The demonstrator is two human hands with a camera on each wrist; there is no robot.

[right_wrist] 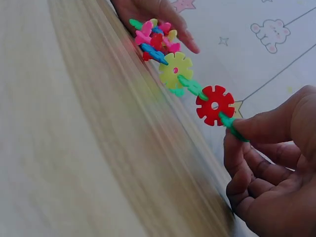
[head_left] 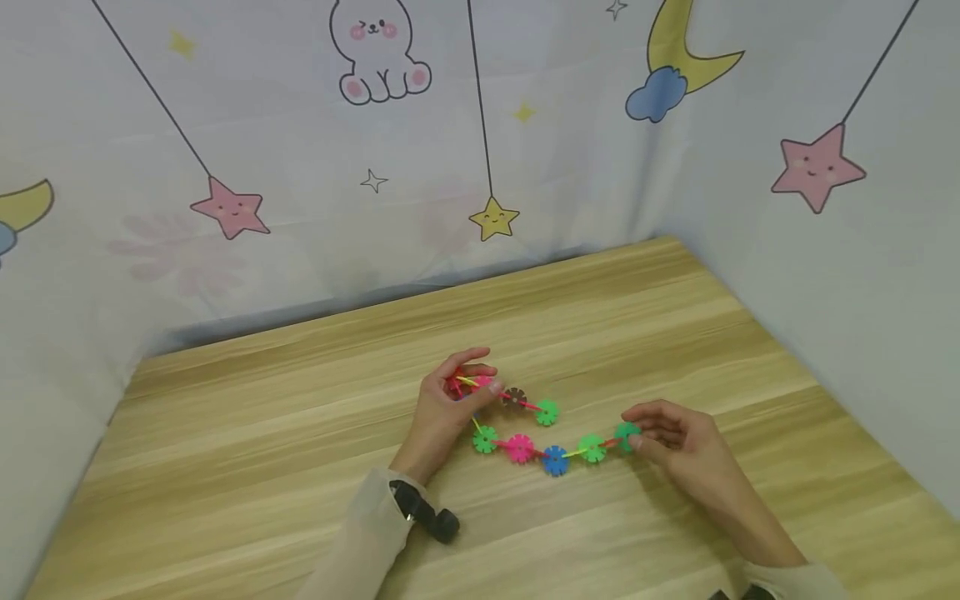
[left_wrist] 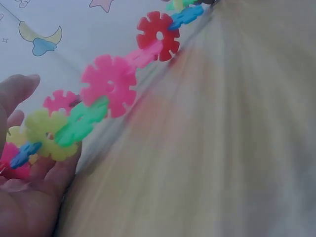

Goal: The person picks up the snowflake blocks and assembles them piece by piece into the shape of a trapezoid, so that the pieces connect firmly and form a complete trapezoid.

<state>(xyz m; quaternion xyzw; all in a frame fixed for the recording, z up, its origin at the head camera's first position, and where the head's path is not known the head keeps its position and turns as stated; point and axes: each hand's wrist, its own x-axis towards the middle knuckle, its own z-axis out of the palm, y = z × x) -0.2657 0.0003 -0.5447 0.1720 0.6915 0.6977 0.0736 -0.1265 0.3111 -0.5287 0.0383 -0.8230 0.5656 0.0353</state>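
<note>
A chain of colourful interlocking plastic snowflake discs (head_left: 520,448) curves between my two hands, just over the table. My left hand (head_left: 444,415) curls round the far bend of the chain, thumb across a pink disc. From there a short tail with a brown disc (head_left: 514,399) and a green end disc (head_left: 547,412) runs to the right. In the left wrist view, a yellow disc (left_wrist: 49,134) sits against the fingers. My right hand (head_left: 686,446) pinches the green disc (right_wrist: 236,129) at the other end between thumb and index finger, beside a red disc (right_wrist: 215,105).
The wood-grain table (head_left: 285,417) meets a pale printed cloth (head_left: 315,208) behind and at both sides. A black wrist camera (head_left: 427,512) is strapped on the left sleeve, and part of another shows at the right cuff.
</note>
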